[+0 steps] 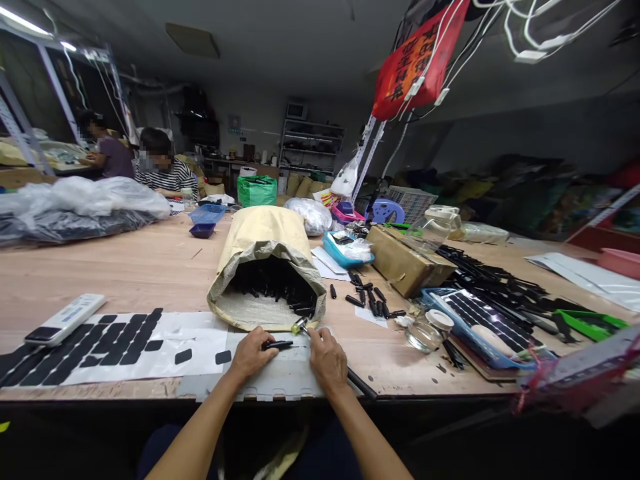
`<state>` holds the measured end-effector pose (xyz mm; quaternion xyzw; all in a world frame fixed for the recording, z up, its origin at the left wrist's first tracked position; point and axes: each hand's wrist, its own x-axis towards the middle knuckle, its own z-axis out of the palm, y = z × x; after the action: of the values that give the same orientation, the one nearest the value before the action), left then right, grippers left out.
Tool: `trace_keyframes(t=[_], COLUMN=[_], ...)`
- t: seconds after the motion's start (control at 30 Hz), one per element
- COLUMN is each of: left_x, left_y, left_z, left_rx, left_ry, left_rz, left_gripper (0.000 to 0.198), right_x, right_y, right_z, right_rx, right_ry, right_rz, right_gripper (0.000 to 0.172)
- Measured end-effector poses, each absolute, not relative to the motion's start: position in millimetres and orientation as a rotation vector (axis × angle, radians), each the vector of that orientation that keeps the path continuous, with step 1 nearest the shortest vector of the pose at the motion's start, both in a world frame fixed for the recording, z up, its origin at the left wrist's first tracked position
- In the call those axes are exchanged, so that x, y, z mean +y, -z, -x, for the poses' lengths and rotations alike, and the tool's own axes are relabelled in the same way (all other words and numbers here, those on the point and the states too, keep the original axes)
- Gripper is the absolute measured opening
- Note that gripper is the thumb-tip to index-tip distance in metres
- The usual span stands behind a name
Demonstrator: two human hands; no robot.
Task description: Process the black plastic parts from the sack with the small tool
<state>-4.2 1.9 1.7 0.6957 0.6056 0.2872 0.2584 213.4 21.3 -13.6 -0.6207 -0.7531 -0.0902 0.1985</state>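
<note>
My left hand (253, 355) is closed on a slim black rod-like piece (280, 345), held low over a grey mat (295, 380) at the table's front edge. My right hand (327, 357) is wrapped round a tool with a small shiny metal head (300, 325). Its thick black handle (361, 383) sticks out past my wrist; the exact kind of tool is unclear. Just beyond both hands, a beige sack (267, 227) lies on its side, mouth facing me, with many black pieces inside. Left of my left hand, a white sheet (195, 327) carries rows of black rounded patches.
A white device (65, 320) rests on the sheet. Loose black pieces (373, 293), a cardboard box (407, 260), a glass jar (425, 333) and a blue tray (480, 320) stand to the right. Plastic-wrapped goods (80, 207) lie far left. Two people sit behind.
</note>
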Motion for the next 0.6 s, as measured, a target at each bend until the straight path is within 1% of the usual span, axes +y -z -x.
trace_keyframes(t=[0.13,0.27,0.4,0.47,0.6], left_x=[-2,-47,-114,-132,-130], left_y=[-11,-13,22,49,98], left_z=[6,-5,-17,-19,-8], left_rx=[1.535,1.363,1.166,1.275,1.746], left_ry=[-0.85,-0.945,-0.735,-0.6,-0.267], left_rz=[-1.918,-1.963,-2.025,-1.928,-1.531], left_gripper=[0.019,0.026,0.027,0.028,0.036], right_x=[22,20,20,20,20], right_y=[20,18,14,14,14], right_z=[-213,-210,-208,-207,-206], right_rx=[-2.038,-2.043,-2.042,-2.04,-2.038], right_ry=[0.318,0.28,0.265,0.251,0.239], right_rz=[1.75,1.781,1.814,1.823,1.821], right_gripper=[0.03,0.028,0.028,0.028,0.027])
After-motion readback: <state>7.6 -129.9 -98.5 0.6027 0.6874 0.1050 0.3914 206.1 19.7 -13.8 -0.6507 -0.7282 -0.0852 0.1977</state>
